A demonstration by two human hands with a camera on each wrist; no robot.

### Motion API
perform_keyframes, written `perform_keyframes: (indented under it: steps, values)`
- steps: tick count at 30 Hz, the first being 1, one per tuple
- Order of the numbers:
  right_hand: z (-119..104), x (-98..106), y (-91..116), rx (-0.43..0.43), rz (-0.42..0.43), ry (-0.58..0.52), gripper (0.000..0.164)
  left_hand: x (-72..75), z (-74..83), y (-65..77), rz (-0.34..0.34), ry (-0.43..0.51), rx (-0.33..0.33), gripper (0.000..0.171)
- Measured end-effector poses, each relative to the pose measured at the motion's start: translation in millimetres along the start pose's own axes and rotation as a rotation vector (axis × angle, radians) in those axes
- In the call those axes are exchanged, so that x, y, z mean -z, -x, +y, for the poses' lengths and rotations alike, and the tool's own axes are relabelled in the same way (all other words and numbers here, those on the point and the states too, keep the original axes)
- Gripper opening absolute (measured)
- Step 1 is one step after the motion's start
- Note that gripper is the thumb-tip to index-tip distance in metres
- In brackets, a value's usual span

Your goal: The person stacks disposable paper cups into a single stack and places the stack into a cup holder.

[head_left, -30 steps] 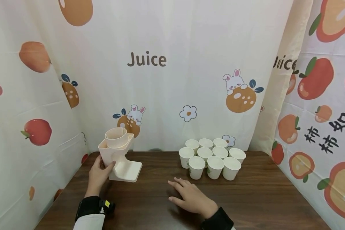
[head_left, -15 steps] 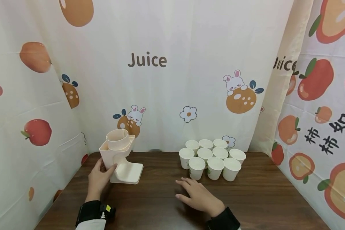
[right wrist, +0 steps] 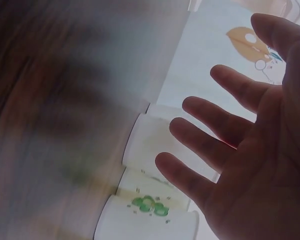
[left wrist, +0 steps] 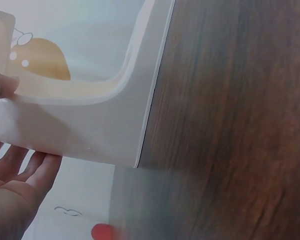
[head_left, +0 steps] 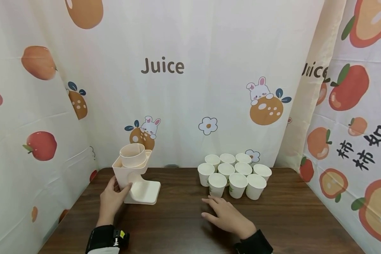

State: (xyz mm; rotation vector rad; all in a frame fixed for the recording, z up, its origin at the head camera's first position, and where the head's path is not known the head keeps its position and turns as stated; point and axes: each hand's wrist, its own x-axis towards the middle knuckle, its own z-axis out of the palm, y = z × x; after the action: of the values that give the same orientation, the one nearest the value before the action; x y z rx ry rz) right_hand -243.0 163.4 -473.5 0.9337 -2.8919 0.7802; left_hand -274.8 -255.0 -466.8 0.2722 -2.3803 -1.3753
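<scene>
On the left of the head view stands a cream plastic stand (head_left: pixel 143 193) with a flat base, an upright column and a round open cylinder (head_left: pixel 132 155) in its box-shaped top. My left hand (head_left: pixel 110 201) grips the column, thumb on the near side and fingers round the back; the left wrist view shows the column (left wrist: pixel 80 125) between the thumb and the fingers (left wrist: pixel 45 172). Fingers spread, my right hand (head_left: pixel 227 217) hovers over the table in front of several white paper cups (head_left: pixel 238 187). Nothing lies in its palm in the right wrist view.
The cups stand upright in rows at the back right of the dark wooden table (head_left: pixel 177 229); green print shows on some. A white curtain (head_left: pixel 190 95) with fruit and rabbit prints hangs right behind the table, and more printed cloth closes off both sides.
The stand has slid slightly right and toward me with my left hand gripping it. My right hand has drifted right, close in front of the cups. The cups have stayed put.
</scene>
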Motion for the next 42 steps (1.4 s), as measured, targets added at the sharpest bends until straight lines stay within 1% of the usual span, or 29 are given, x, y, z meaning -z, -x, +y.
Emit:
perform_keyframes:
  steps: [7, 12, 16, 25, 30, 36, 42]
  values:
    - [11, 5, 8, -0.036, 0.006, -0.014, 0.062, -4.0, 3.9, 9.2, 0.002, -0.05, -0.03, 0.081]
    - [19, 9, 14, -0.061, 0.014, -0.012, 0.062, -8.0, 7.7, 13.8, 0.01, -0.082, -0.082, 0.078]
    - [21, 14, 18, -0.089, 0.013, -0.02, 0.062, -10.2, 11.4, 16.7, -0.005, -0.099, -0.116, 0.075]
    - [24, 21, 21, -0.128, 0.034, -0.034, 0.057, -14.8, 16.3, 22.4, -0.045, -0.104, -0.142, 0.077]
    - [28, 21, 22, -0.133, 0.035, -0.03, 0.058, -17.0, 17.4, 25.8, -0.047, -0.12, -0.16, 0.077]
    - [30, 20, 23, -0.128, 0.04, -0.04, 0.056, -19.3, 18.3, 31.8, -0.048, -0.155, -0.154, 0.078]
    - [31, 19, 24, -0.13, 0.03, -0.045, 0.056, -21.3, 21.1, 37.1, -0.064, -0.152, -0.153, 0.077]
